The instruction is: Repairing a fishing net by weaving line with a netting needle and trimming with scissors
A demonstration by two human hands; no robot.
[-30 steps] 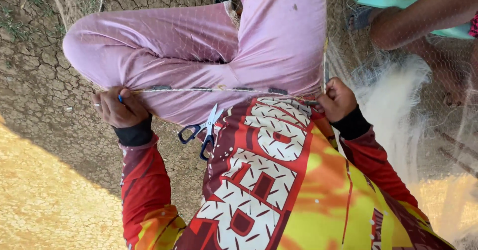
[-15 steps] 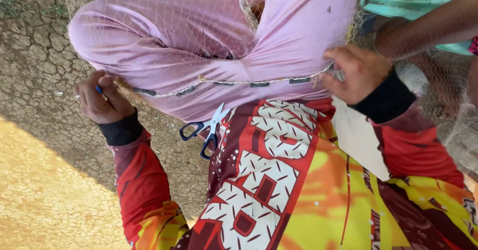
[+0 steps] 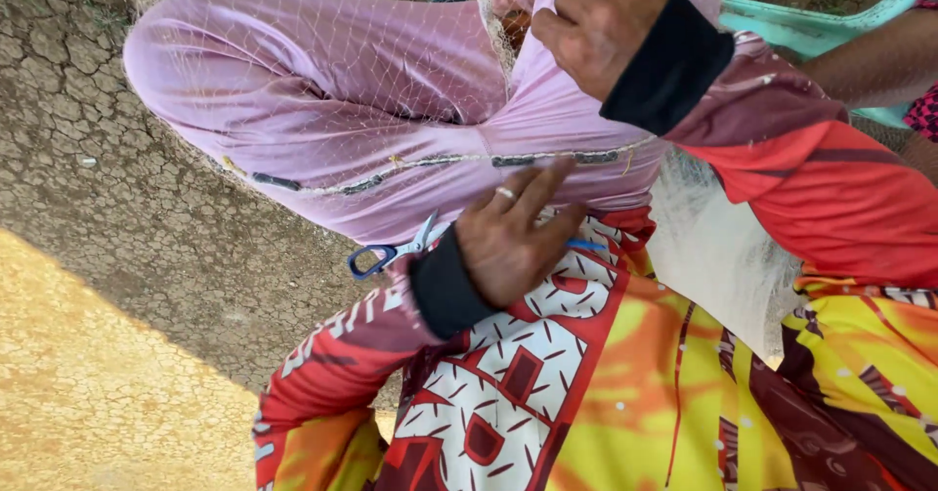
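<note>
A fine fishing net (image 3: 322, 90) lies over my pink trouser legs (image 3: 293, 61). A weighted edge line (image 3: 410, 164) runs across it. My left hand (image 3: 508, 242), with a ring on one finger, rests low on the lap. Two of its fingers stretch up to touch the line, and a thin blue tool (image 3: 586, 247) sticks out from under its palm. My right hand (image 3: 596, 27) is raised at the top and pinches a fold of net against the pink cloth. Blue-handled scissors (image 3: 391, 252) lie on my lap just left of the left wrist.
Cracked dry earth (image 3: 117, 217) spans the left side, sunlit at the bottom left. Another person's bare arm (image 3: 870, 61) and a teal plastic seat (image 3: 801, 22) are at the top right. More bunched white net (image 3: 723, 256) hangs at the right.
My left hand has moved from the far left end of the line in to the middle of my lap. My right hand has risen and shifted inward, lifting net.
</note>
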